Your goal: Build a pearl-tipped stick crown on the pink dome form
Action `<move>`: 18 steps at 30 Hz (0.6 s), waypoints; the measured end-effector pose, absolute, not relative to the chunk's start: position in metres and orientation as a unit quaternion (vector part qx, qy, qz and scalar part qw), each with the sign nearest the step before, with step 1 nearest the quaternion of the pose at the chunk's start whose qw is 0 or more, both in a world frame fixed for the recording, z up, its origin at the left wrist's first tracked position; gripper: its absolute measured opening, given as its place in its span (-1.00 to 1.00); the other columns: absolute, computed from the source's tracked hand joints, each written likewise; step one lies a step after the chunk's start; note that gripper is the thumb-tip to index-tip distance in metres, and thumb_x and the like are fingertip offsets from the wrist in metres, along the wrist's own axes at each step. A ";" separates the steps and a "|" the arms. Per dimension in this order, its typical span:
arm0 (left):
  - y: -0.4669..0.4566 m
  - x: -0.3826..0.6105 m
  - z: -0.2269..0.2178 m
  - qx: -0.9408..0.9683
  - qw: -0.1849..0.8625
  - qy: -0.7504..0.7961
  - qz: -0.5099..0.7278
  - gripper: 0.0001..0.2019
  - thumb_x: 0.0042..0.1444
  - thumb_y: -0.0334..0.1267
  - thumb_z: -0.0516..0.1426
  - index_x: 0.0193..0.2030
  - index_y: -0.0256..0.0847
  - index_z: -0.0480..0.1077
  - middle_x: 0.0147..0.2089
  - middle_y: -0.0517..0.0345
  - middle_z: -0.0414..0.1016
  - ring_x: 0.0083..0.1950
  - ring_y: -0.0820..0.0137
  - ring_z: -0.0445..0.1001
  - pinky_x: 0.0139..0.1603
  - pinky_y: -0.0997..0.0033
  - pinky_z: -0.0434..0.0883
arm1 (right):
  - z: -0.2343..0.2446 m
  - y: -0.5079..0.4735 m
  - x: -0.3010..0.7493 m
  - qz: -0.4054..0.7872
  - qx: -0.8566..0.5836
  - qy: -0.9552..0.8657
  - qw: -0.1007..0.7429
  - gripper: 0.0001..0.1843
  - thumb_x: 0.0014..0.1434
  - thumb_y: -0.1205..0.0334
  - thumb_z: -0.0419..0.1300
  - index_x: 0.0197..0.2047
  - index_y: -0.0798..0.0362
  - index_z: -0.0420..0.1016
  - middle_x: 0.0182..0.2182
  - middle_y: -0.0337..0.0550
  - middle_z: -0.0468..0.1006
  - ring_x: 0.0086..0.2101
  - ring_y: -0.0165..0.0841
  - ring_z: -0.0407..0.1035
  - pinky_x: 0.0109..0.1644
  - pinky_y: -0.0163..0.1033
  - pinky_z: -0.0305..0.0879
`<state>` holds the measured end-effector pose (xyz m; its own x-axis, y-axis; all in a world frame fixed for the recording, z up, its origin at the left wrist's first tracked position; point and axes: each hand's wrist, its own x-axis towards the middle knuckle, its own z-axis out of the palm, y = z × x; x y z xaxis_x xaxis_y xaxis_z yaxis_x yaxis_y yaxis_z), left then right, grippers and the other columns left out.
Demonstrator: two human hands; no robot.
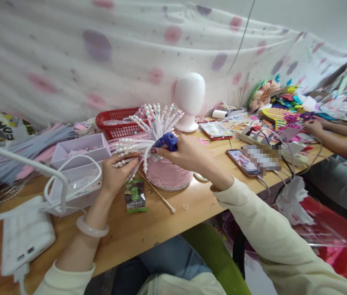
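My right hand [188, 153] is wrapped round a blue tool that looks like a hot glue gun [165, 141], its nose hidden among white stems. My left hand [116, 174], wearing a pale bangle [91, 230], is closed on a white pearl-tipped stem [146, 157] at the bundle's left side. Many such stems [157, 119] fan up and out from a pink, ribbed, rounded base [168, 176] edged with pearls. Both hands work just above this base, on its near left side.
A wooden stick [157, 192] and a small green-black packet [135, 196] lie in front. Left stand a lilac box [81, 151] and a white power bank [26, 233]. Behind are a red basket [116, 129] and a foam head [190, 98]. A phone [243, 162] and another person's hands [314, 125] are right.
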<state>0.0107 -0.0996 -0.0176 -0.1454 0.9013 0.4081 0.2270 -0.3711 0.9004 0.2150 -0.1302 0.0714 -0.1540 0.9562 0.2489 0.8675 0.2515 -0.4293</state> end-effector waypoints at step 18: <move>-0.097 0.010 -0.022 0.551 0.283 0.523 0.585 -0.74 -0.21 -0.16 0.31 -0.32 -0.15 0.63 -0.29 0.11 0.70 -0.23 0.19 0.65 -0.16 0.28 0.57 | 0.072 -0.128 0.209 0.112 -0.575 -0.767 0.263 -0.63 0.21 -0.12 0.20 -0.35 0.03 0.46 -0.50 -0.22 0.43 -0.46 -0.40 0.23 -0.38 -0.28 -0.01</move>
